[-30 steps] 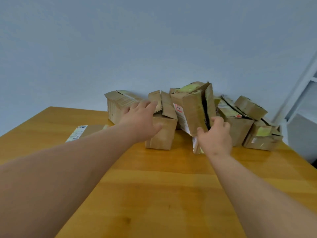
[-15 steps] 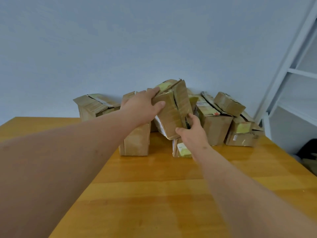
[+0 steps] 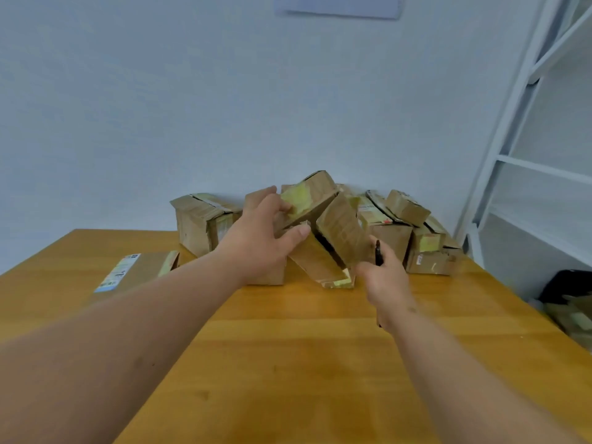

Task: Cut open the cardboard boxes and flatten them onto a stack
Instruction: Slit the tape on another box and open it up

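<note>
A brown cardboard box [image 3: 336,225] with yellowish tape hangs tilted above the wooden table [image 3: 304,347], its flaps split apart. My left hand [image 3: 262,238] grips its upper left corner, thumb on the front face. My right hand [image 3: 384,280] is just right of the box and holds a thin dark cutter [image 3: 378,251] that points up beside the box's right flap. Behind them a row of taped boxes [image 3: 397,229] stands against the wall. A flattened box with a printed label [image 3: 134,272] lies on the table at the left.
Another upright box [image 3: 201,222] stands at the back left. A white shelf frame [image 3: 528,155] rises at the right. Beyond the table's right edge, on the floor, sit a dark object [image 3: 567,283] and some cardboard [image 3: 570,315].
My left hand has taken hold of the box and lifted and tilted it. My right hand has come off the box and now shows the cutter. The view has tipped upward.
</note>
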